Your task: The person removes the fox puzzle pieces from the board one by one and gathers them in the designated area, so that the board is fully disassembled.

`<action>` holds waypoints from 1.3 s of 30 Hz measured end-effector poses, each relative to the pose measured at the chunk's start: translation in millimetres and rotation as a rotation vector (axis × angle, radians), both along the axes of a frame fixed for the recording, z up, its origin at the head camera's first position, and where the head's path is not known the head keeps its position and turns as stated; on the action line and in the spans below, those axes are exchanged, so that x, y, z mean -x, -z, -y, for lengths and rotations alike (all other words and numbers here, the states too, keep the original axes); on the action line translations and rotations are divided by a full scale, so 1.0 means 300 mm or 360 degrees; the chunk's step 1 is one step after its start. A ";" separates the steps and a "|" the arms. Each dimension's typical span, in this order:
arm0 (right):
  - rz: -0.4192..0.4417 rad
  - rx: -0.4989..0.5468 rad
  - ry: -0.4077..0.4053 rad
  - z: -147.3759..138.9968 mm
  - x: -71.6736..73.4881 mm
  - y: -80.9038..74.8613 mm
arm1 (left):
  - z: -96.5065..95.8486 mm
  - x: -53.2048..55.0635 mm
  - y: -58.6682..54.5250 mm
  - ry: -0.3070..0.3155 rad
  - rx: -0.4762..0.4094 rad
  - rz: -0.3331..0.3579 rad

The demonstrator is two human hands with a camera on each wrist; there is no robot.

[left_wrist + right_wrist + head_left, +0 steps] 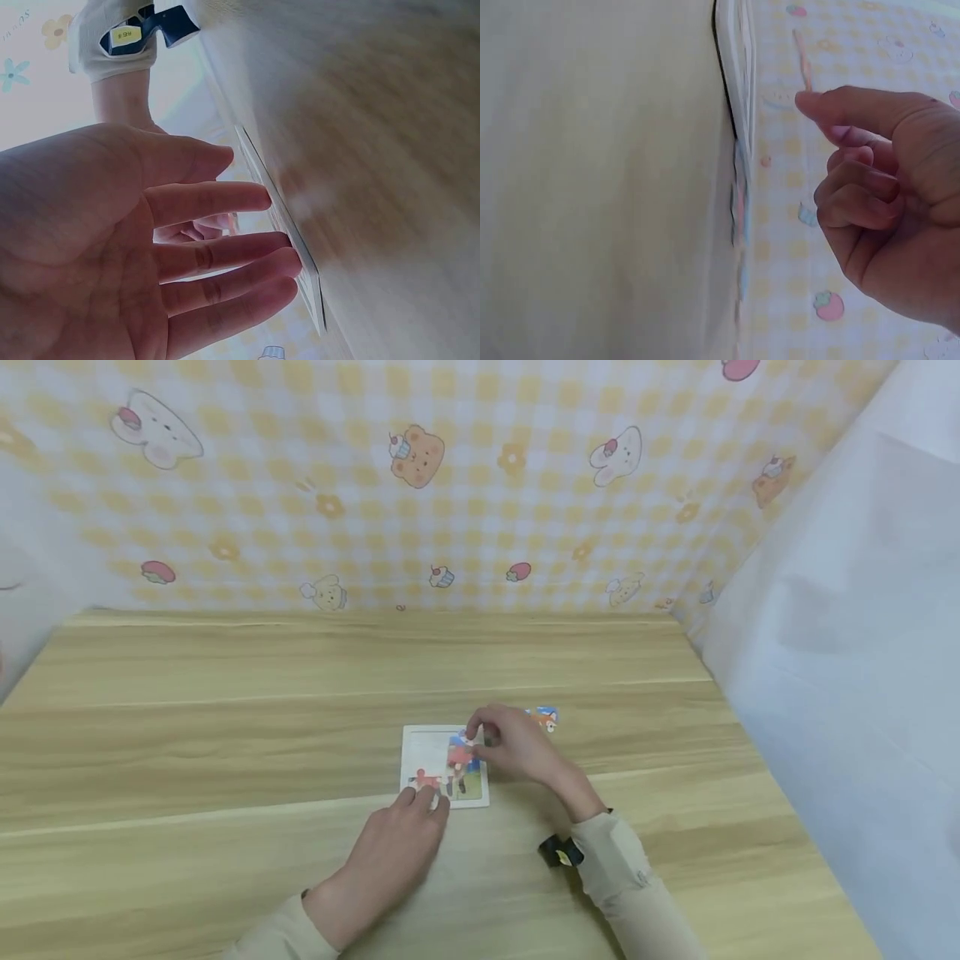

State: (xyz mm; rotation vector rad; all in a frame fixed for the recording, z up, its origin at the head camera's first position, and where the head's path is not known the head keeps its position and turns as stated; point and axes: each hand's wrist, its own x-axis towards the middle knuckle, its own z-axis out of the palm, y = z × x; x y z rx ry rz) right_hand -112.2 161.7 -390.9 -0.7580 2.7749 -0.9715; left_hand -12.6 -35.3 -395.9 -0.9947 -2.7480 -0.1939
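Note:
A white-framed jigsaw puzzle board [406, 752] lies on the table, a part of its picture filled in along the right side and bottom left. My right hand [517, 747] is over its upper right corner. In the right wrist view, the thumb and index finger pinch a thin puzzle piece [803, 60] seen edge-on, held above the board; the other fingers are curled in. My left hand [393, 843] reaches in from the front with fingers nearly straight, fingertips at the board's lower edge, as the left wrist view also shows. Its fingertips cover some of the bottom left piece [425, 779].
Loose puzzle pieces [547, 718] lie on the wooden table [225, 735] just beyond the right hand, partly hidden by it. A yellow checked cloth [480, 518] hangs at the back, and a white sheet [847, 635] borders the right side.

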 end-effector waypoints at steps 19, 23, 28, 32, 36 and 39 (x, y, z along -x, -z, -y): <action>0.0111 0.0032 0.0094 -0.177 0.011 -0.057 | -0.019 -0.009 -0.001 0.0006 0.0017 0.0043; 0.0144 0.0016 0.0104 -0.199 0.019 -0.061 | -0.018 -0.009 -0.002 -0.0004 0.0032 0.0045; 0.0158 0.0031 0.0102 -0.220 0.029 -0.061 | -0.013 -0.008 -0.004 -0.0016 0.0024 0.0034; 0.0172 0.0030 0.0088 -0.232 0.039 -0.054 | -0.008 -0.006 -0.004 -0.0020 0.0019 0.0007; 0.0205 0.0030 0.0082 -0.237 0.046 -0.048 | -0.001 -0.005 -0.002 -0.0016 0.0012 -0.0037; 0.0234 0.0022 0.0089 -0.239 0.050 -0.045 | 0.003 -0.005 -0.001 -0.0009 0.0016 -0.0058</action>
